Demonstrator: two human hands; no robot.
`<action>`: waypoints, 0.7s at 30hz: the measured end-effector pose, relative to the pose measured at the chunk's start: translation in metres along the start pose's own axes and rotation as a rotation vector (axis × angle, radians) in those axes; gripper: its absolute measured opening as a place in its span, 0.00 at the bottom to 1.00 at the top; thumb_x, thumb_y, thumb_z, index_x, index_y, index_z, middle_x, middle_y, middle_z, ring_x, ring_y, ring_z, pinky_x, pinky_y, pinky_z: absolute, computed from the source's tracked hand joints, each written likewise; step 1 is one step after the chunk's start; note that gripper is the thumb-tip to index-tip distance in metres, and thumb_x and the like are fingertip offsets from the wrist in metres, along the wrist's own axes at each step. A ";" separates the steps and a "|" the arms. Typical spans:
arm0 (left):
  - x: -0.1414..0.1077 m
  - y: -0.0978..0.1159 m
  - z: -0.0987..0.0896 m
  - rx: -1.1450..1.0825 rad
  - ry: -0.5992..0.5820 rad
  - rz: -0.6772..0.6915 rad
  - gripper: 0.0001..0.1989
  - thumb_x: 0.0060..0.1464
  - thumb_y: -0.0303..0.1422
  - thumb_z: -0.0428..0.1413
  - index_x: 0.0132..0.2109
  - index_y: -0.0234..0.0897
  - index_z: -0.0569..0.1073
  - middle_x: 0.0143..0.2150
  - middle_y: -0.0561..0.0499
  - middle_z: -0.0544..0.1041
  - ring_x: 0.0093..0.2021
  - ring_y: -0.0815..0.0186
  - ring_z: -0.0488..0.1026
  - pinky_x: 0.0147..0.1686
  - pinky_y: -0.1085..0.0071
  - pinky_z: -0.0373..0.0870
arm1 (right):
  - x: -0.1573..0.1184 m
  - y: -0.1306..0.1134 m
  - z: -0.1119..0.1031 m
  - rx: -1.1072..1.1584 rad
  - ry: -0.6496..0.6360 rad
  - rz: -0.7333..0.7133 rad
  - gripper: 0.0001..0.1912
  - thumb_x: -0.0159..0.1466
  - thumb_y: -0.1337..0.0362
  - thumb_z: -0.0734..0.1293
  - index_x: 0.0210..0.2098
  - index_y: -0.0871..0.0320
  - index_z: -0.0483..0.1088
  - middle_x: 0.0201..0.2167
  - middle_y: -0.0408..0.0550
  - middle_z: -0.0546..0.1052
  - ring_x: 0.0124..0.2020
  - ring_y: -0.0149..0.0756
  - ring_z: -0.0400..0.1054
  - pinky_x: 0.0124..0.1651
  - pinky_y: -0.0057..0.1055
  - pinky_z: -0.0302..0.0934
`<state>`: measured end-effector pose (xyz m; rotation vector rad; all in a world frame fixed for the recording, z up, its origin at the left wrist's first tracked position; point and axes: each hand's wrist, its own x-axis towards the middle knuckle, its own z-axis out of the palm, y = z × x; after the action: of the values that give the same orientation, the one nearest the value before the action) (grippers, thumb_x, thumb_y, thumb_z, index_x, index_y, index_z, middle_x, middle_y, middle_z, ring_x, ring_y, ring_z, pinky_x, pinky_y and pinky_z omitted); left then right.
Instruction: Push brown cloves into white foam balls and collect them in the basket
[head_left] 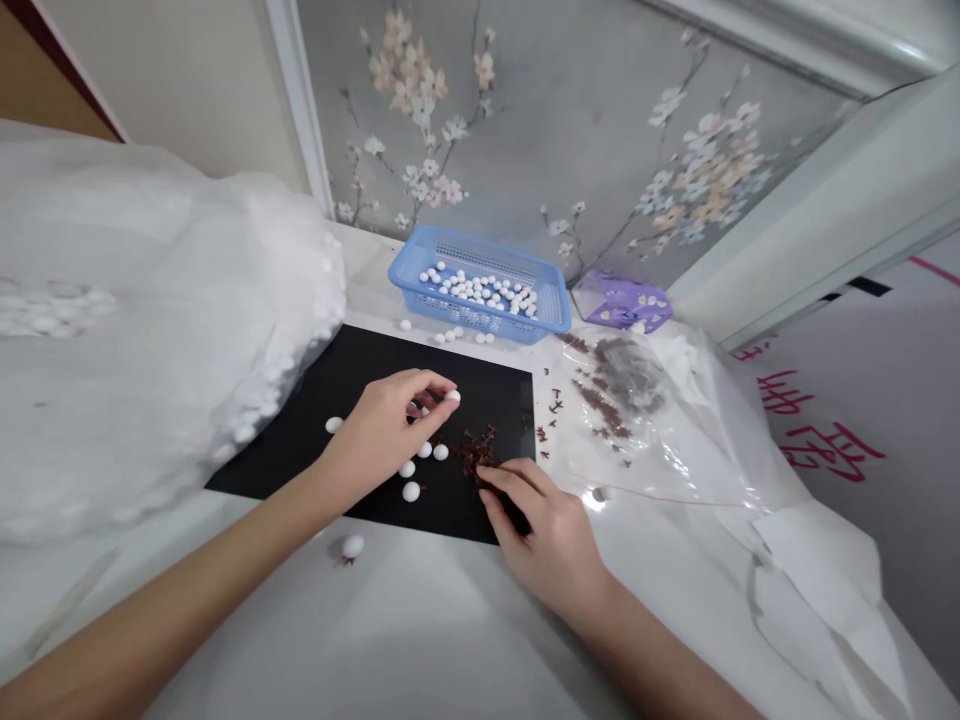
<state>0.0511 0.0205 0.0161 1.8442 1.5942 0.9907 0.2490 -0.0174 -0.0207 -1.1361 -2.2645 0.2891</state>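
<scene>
My left hand (390, 425) pinches a small white ball (452, 397) between thumb and fingertips, above a black mat (360, 365). Several white balls (411, 491) lie on the mat beneath and beside that hand. My right hand (544, 520) has its thumb and forefinger close together at the lower edge of a pile of small reddish-brown pieces (476, 448); whatever those fingertips hold is too small to make out. One white ball with brown bits under it (352, 547) rests on the white table in front of the mat.
Behind the mat stands a blue basket (480, 325) of white balls, with loose balls before it. A large bag of white balls (172, 350) bulges at left. At right lie a clear bag of brown pieces (615, 400) and a purple packet (626, 302).
</scene>
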 end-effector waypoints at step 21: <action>-0.006 0.009 0.006 -0.592 -0.448 -0.123 0.09 0.43 0.33 0.62 0.35 0.37 0.78 0.32 0.52 0.80 0.33 0.67 0.76 0.36 0.72 0.74 | 0.004 -0.004 -0.012 0.437 0.180 0.155 0.03 0.62 0.68 0.62 0.33 0.57 0.67 0.28 0.42 0.65 0.21 0.24 0.57 0.23 0.25 0.57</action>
<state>0.0610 0.0131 0.0184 1.4069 0.9947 0.8059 0.2514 -0.0171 -0.0081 -1.0547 -1.8392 0.6779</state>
